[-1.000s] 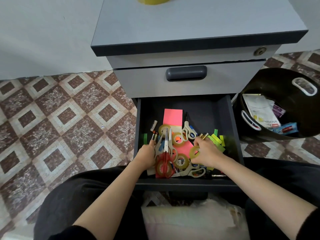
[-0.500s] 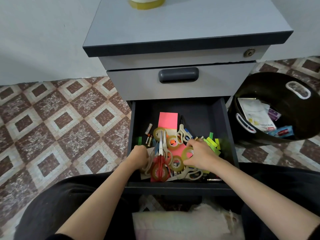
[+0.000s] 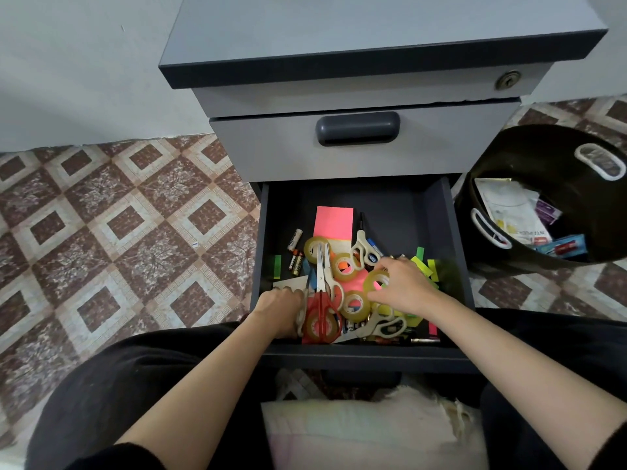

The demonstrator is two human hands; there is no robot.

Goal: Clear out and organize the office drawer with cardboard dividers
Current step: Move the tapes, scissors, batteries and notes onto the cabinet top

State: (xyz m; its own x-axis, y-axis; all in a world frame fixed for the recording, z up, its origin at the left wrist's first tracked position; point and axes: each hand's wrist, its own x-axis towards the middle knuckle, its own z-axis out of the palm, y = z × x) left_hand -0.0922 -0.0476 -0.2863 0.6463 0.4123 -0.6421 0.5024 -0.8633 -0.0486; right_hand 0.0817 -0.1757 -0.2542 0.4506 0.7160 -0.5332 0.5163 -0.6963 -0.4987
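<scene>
**Desk:** What do you have open on the feed?

**Operator:** I see the lower drawer of a grey cabinet pulled out toward the person's lap. The upper drawer above it is closed.

**Desk:** What's in it?

**Operator:** A loose heap, mostly toward the front. A pink sticky-note pad lies furthest back. 3 batteries sit near the left wall with a green flag beside them. Yellow-green flags lie toward the right wall. Red-handled scissors lie across the heap, with a smaller grey-handled pair behind them. Other clear tape rolls are scattered among them.

**Desk:** And the hands?

**Operator:** Both are inside the drawer. The right hand curls its thumb and fingers round a tape roll in the middle of the heap. The left hand is in the front-left corner, knuckles up, with its fingers tucked down beside the red handles. I cannot tell what it has hold of, if anything.

**Desk:** Anything else holding stuff?

**Operator:** A black bin stands on the tiled floor just right of the cabinet. It holds printed papers and a blue packet.
</scene>
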